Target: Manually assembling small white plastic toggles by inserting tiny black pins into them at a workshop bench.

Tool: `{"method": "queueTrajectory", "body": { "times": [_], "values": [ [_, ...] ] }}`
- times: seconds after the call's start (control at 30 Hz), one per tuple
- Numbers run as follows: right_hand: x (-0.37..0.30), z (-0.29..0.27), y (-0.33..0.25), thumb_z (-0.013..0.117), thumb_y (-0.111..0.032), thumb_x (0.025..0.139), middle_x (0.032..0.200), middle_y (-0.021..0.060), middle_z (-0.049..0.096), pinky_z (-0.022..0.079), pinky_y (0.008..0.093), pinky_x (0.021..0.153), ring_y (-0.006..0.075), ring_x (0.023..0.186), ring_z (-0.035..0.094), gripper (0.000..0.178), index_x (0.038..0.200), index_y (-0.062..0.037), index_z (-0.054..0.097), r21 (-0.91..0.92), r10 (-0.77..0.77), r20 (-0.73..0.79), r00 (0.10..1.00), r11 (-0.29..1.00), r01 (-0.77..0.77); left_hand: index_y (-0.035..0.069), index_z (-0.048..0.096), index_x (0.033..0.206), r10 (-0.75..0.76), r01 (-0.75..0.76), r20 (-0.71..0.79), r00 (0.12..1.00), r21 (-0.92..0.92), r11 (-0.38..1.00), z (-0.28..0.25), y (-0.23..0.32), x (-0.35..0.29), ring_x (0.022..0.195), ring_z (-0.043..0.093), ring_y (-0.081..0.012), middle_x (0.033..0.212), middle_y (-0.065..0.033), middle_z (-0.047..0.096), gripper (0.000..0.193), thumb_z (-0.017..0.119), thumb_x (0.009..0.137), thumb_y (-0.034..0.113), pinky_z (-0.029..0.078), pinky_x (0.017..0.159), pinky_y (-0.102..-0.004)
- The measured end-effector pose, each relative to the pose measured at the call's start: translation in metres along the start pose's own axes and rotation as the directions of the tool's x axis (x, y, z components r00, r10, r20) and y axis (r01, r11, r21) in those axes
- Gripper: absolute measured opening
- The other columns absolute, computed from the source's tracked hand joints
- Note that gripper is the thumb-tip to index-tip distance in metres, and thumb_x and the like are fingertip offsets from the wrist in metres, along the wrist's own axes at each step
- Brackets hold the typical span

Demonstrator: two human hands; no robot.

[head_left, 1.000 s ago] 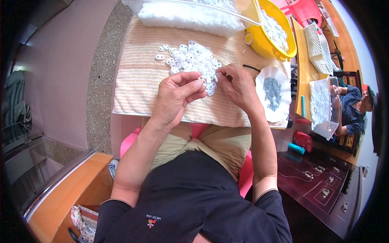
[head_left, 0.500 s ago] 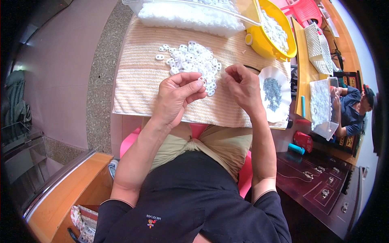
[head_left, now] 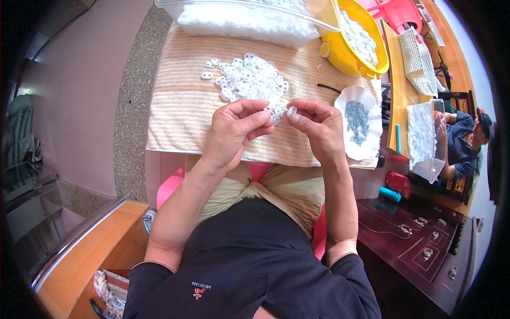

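Note:
My left hand is closed in a pinch at the near edge of a pile of small white two-holed plastic pieces. Something small and white shows at its fingertips, hard to separate from the pile behind. Just right of it, my right hand pinches a small white plastic piece between thumb and fingers. The fingertips of both hands face each other, a small gap apart. To the right, a white fluted dish holds many small dark grey bits, too fine to name.
A striped towel covers the table. At the back stand a clear plastic bin of white pieces and a yellow basin of more. A thin black rod lies near the dish. A mirror at right reflects a person and another bin.
My right hand has come left and slightly down toward my left hand, and a white piece now shows at its fingertips. The black rod is less covered. My left hand has hardly moved.

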State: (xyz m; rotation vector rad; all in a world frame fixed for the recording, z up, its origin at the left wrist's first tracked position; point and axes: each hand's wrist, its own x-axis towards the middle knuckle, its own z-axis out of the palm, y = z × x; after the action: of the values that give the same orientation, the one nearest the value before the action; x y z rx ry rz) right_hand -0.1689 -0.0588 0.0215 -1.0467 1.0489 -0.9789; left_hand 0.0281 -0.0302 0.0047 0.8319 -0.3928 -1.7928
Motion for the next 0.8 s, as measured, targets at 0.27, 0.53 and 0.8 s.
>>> {"method": "queueTrajectory", "body": {
  "times": [0.27,0.53,0.8],
  "values": [
    [-0.007,0.002,0.005,0.068,0.002,0.084,0.091,0.0103,0.069,0.057,0.0265,0.071,0.0141,0.078,0.066,0.024,0.107,0.0044,0.064,-0.04,0.04,-0.006,0.999,0.998,-0.041,-0.002,0.064,0.102,-0.013,0.012,0.01,1.0,0.014,1.0,0.002,-0.002,-0.001,0.076,0.066,-0.0149,0.088,-0.0093,0.068,0.018,0.067,0.086,0.004,0.057,0.074,-0.0265],
    [-0.009,0.003,0.014,0.066,-0.002,0.087,0.09,0.0117,0.068,0.058,0.028,0.067,0.0157,0.076,0.067,0.026,0.112,0.0052,0.061,-0.04,-0.005,0.078,0.997,0.999,0.008,-0.002,0.064,0.103,-0.025,0.025,0.017,1.0,0.008,1.0,0.003,-0.005,-0.002,0.077,0.067,-0.0138,0.089,-0.0096,0.069,0.018,0.067,0.086,0.004,0.057,0.073,-0.0249],
    [-0.01,0.006,0.016,0.063,0.0,0.088,0.097,0.0137,0.068,0.059,0.0289,0.07,0.0171,0.081,0.067,0.029,0.116,0.0064,0.06,-0.005,-0.014,0.103,0.995,1.0,0.015,-0.002,0.064,0.104,-0.034,0.033,0.03,0.999,0.005,0.999,0.004,-0.003,-0.002,0.078,0.067,-0.0136,0.091,-0.0098,0.069,0.018,0.066,0.087,0.004,0.057,0.074,-0.0252]
  ]
}}
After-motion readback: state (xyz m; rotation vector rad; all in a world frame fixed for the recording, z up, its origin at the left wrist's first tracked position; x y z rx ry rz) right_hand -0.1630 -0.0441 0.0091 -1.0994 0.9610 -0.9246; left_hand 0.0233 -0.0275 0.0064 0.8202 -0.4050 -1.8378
